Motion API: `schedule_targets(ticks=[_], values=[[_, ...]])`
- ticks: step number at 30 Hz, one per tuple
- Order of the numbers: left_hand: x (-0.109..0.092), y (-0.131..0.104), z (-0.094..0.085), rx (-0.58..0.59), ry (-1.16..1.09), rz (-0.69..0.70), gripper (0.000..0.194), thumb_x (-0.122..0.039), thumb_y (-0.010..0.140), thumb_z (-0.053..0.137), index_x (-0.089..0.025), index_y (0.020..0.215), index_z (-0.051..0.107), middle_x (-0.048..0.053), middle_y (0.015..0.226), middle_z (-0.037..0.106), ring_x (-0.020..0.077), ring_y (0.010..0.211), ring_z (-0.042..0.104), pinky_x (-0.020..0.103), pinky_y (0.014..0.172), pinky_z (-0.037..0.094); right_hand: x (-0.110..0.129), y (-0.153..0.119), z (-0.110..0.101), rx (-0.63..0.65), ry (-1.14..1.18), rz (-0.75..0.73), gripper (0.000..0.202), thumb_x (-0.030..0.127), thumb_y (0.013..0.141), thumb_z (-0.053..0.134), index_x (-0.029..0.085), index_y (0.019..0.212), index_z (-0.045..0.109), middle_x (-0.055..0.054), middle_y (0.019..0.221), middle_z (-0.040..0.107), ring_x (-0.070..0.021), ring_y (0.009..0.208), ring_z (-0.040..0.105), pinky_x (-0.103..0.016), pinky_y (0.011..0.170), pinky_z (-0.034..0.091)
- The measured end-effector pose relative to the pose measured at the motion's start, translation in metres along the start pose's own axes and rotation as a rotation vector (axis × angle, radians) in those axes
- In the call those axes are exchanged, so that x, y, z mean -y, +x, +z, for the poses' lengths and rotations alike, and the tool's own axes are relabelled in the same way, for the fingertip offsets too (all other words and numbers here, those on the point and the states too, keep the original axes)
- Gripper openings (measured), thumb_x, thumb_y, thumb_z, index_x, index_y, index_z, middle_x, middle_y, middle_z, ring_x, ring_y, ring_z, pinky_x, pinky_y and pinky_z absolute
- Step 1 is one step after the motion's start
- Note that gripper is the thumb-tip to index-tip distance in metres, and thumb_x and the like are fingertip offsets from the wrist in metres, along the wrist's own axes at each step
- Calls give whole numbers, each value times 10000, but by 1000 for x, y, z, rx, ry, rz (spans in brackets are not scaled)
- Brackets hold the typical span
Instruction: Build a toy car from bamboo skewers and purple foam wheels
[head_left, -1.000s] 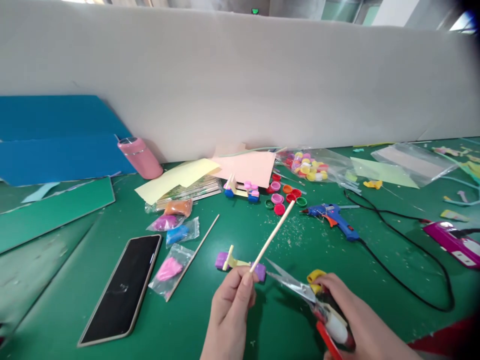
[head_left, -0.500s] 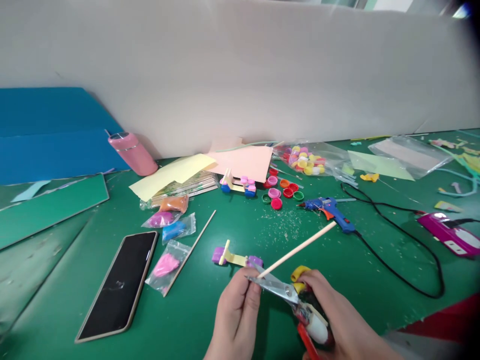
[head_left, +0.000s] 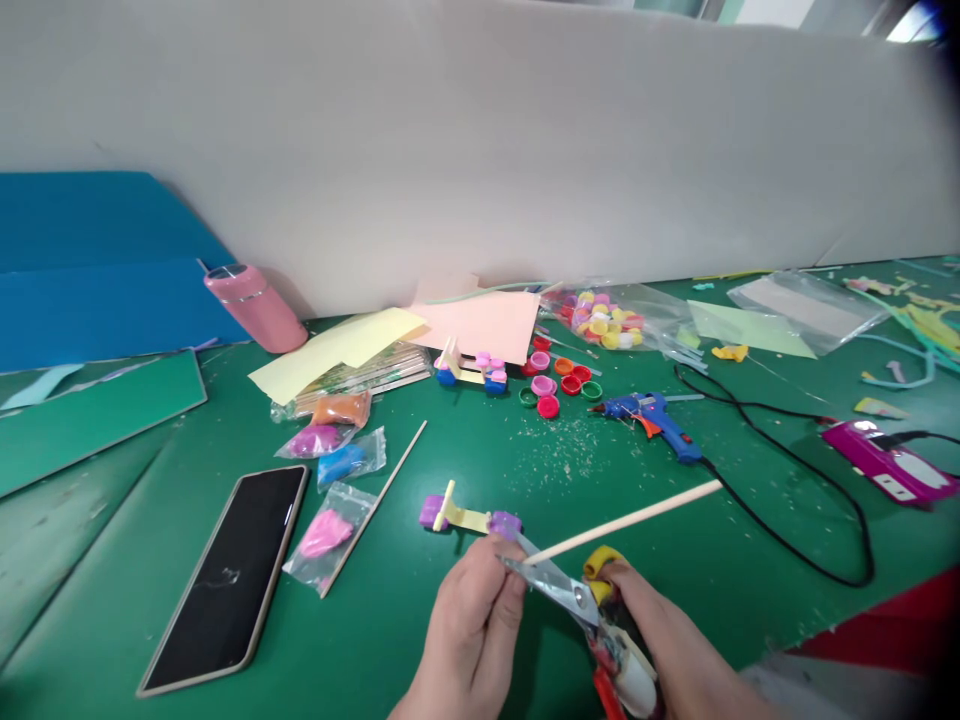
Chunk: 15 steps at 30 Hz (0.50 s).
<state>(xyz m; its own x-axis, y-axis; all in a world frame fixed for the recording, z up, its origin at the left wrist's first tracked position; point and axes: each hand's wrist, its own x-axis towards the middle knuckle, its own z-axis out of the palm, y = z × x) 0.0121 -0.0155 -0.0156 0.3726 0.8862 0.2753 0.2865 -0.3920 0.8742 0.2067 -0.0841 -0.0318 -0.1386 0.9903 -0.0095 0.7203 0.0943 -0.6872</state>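
My left hand (head_left: 476,620) pinches the near end of a pale wooden stick (head_left: 630,519), which points out to the right. Scissors (head_left: 574,597) with yellow and red handles are in my right hand (head_left: 667,640); their blades lie around the stick close to my left fingertips. Just beyond my left hand, a small piece with purple ends and a pale yellow bar (head_left: 469,519) rests on the green table. A similar piece with blue and pink ends (head_left: 471,372) sits farther back.
A phone (head_left: 229,580), clay packets (head_left: 326,533) and a thin stick (head_left: 375,505) lie left. Colourful caps (head_left: 548,407) sit at the middle back. To the right are a blue glue gun (head_left: 652,415), its black cable and a purple power strip (head_left: 889,462). A pink bottle (head_left: 256,308) leans against the wall.
The held stick has swung lower, its far end now farther right and nearer me. The whole view has shifted slightly. Both hands keep their holds.
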Motion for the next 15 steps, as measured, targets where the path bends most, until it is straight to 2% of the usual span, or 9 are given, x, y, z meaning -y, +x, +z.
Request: schedule_targets(ticks=[4,8,12,15], values=[[0,2,-2,18,26,59,183,-70,833,390,-208,808,506,0,704,525,126,611,494,210,578,394,-1,-2,4,-40,27,-22,595,184,649,625,210,1213,436,-90,954,671,-262,818,651,-279,659,526],[-3,2,0,-20,-4,59,179,-81,831,403,-208,762,510,-11,673,490,123,608,462,207,562,366,2,2,6,37,70,21,527,172,658,577,216,1171,463,-72,871,688,-245,759,656,-250,628,499],[-6,0,4,-157,-132,-40,142,-132,831,441,-211,756,532,-33,622,441,110,549,384,210,518,311,10,10,3,175,72,207,465,212,681,540,188,1143,491,-60,837,689,-226,766,651,-234,664,480],[-5,0,4,-136,-288,-165,172,-227,836,481,-187,689,561,-40,572,389,100,520,310,220,493,262,11,13,2,169,115,254,463,217,688,525,196,1150,498,-70,923,683,-231,852,632,-239,724,472]])
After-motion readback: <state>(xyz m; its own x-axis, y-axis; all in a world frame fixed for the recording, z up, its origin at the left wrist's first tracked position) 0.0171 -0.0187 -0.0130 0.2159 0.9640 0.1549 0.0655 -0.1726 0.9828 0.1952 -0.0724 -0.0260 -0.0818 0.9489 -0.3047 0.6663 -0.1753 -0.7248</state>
